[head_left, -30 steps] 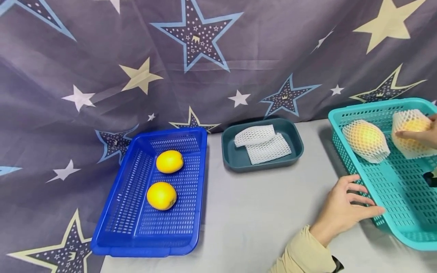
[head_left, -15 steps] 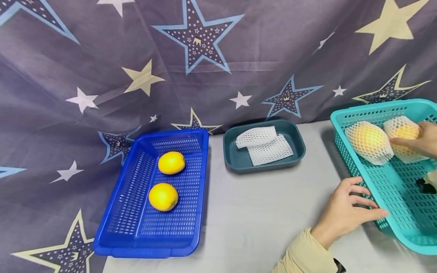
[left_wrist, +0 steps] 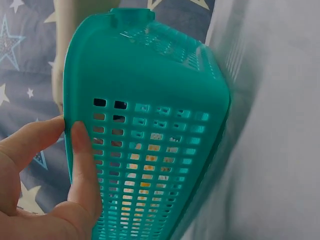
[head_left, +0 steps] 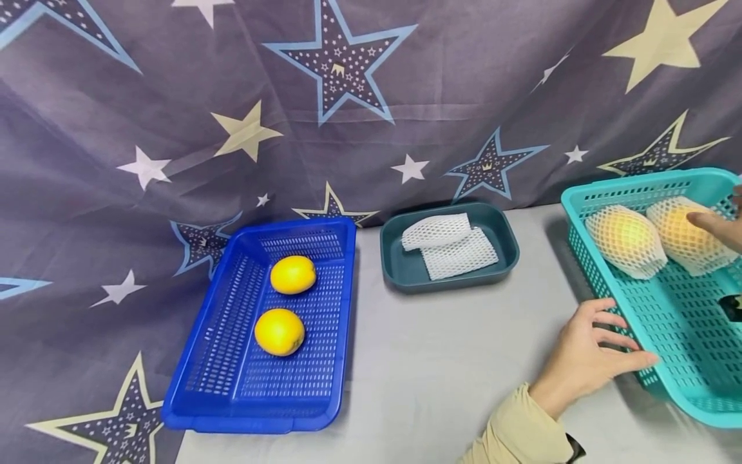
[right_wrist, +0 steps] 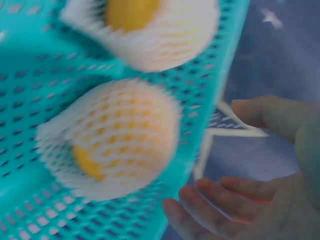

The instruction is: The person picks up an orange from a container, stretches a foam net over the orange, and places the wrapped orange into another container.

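At the right of the head view, two yellow fruits in white foam nets, a left netted fruit [head_left: 626, 241] and a right netted fruit [head_left: 679, 233], lie side by side in the teal basket [head_left: 690, 354]. My left hand [head_left: 585, 361] pinches that basket's near-left rim between thumb and fingers, as the left wrist view also shows. Spread and holding nothing, my right hand [right_wrist: 260, 200] hovers by the basket's edge, apart from the netted fruit. The head view cuts off part of it.
A blue basket [head_left: 290, 383] at the left holds two bare yellow fruits, a back one [head_left: 293, 274] and a front one [head_left: 279, 332]. Between the baskets, a dark green tray [head_left: 400, 278] holds two white foam nets [head_left: 437, 231]. A star-patterned cloth [head_left: 359, 154] hangs behind.
The right netted fruit has moved left, up against the left one. My right hand has let go of it and drawn back to the right. My left hand stays at the rim.
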Motion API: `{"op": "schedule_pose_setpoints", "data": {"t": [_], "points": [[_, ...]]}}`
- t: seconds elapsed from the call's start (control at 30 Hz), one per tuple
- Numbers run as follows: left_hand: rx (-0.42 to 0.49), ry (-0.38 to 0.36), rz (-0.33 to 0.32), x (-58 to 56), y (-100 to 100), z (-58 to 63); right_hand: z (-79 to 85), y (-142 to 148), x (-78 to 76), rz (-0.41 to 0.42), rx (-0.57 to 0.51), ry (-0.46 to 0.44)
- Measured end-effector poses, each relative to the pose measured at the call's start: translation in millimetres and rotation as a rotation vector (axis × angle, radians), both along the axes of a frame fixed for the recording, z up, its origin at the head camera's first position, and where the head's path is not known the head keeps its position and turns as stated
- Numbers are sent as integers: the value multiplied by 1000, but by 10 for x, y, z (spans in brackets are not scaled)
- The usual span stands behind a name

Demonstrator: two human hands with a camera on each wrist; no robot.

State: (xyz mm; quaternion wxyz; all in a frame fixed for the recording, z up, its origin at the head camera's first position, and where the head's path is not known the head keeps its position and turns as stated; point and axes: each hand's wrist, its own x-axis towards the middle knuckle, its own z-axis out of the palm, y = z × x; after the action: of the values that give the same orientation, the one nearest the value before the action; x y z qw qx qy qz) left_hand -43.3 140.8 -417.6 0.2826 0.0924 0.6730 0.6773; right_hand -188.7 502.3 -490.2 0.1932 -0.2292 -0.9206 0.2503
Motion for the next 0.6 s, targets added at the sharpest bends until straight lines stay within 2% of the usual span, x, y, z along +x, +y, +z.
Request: {"op": "schedule_pose_setpoints", "data": {"t": [0.03,0.13,0.27,0.37,0.5,0.6], "points": [[1,11,0,0,-4,3,22,-13,-4,5,8,23],[-15,52,8,-2,-13,12,74,-58,-2,35,-65,55],[-30,84,15,-3,-17,21,68,-44,18,25,-73,85],[-11,86,16,-5,-23,29,35,-30,36,48,-52,148],[7,106,18,-12,-78,48,22,-100,56,146,-43,147],[-12,148,18,-19,-172,84,158,-311,129,255,-40,90]]}}
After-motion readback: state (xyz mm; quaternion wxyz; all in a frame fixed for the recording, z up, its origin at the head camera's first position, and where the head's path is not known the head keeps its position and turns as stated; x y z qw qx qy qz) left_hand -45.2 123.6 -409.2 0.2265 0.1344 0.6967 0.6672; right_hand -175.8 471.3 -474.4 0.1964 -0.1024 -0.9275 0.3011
